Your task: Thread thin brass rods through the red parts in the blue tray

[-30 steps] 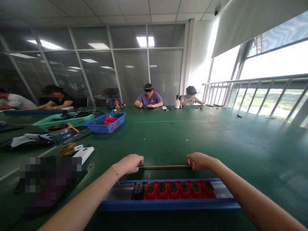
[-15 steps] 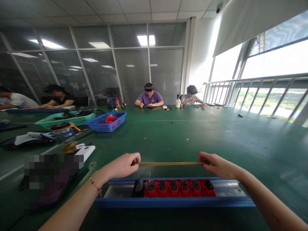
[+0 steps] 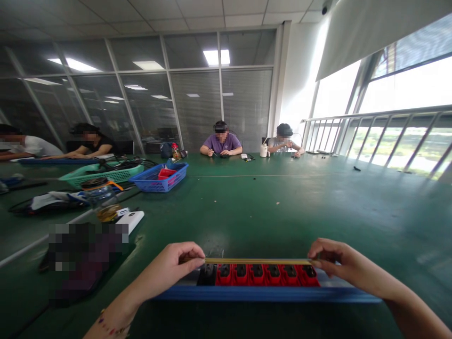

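Between my two hands stretches a thin, brass-coloured strip [image 3: 257, 261], possibly more than one piece side by side. My left hand [image 3: 178, 261] pinches its left end between thumb and fingers. At the other end, my right hand [image 3: 334, 258] grips it the same way, fingers curled. Just below lies a long power strip housing with a blue front wall [image 3: 268, 294]. Inside it sits a row of red socket modules [image 3: 256, 278] with black tops, and one black module [image 3: 206, 275] at the left. The brass strip runs along the row's far edge; whether it touches is unclear.
Left of me lie a blurred dark purple item [image 3: 84, 263], a white device [image 3: 132, 221] and a jar [image 3: 106, 202]. Beyond are a blue basket [image 3: 158, 183] and a green basket [image 3: 81, 178] with cables. Several people sit along the green table's far side.
Both hands have brought the brass strip down and nearer, from beyond the housing to the far edge of the socket row. The hands now sit slightly farther apart.
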Motion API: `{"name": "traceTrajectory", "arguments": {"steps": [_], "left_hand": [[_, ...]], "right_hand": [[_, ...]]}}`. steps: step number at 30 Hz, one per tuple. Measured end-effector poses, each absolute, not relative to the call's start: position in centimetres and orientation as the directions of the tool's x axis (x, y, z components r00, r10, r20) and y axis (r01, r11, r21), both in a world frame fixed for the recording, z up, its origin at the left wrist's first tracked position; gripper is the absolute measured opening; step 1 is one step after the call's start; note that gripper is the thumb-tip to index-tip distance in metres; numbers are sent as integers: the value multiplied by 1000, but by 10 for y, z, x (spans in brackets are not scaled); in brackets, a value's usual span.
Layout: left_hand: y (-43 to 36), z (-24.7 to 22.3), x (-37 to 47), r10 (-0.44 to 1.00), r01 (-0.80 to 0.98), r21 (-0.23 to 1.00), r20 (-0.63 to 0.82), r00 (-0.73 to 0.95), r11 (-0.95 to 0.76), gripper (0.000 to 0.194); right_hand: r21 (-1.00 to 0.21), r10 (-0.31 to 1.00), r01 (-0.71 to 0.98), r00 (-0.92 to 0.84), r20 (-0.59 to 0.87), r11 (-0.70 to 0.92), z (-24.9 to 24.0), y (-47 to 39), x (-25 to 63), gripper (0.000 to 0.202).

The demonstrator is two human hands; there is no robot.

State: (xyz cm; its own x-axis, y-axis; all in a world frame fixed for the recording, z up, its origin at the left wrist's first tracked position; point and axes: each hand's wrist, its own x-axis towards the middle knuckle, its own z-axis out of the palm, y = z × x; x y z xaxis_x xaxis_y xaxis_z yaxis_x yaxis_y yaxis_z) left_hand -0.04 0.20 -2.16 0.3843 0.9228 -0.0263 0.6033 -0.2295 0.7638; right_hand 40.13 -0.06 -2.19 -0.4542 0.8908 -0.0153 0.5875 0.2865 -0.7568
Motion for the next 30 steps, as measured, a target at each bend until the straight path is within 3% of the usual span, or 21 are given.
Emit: {"name": "traceTrajectory", "arguments": {"steps": [12, 18, 22, 30], "left_hand": [[0, -31, 6, 902, 621, 758, -107, 419, -199, 25], [0, -31, 5, 900, 641, 729, -81, 429, -240, 27], [0, -32, 4, 902, 649, 721, -78, 425, -243, 27], [1, -32, 5, 903, 655, 718, -89, 420, -234, 28]], "right_hand": [[-790, 852, 571, -508, -126, 223, -36, 5, 409, 32], [-716, 883, 631, -467, -41, 300, -41, 9, 410, 28], [-651, 878, 688, -474, -68, 321, -41, 9, 411, 26], [-726, 918, 620, -395, 42, 299, -36, 10, 414, 28]]}}
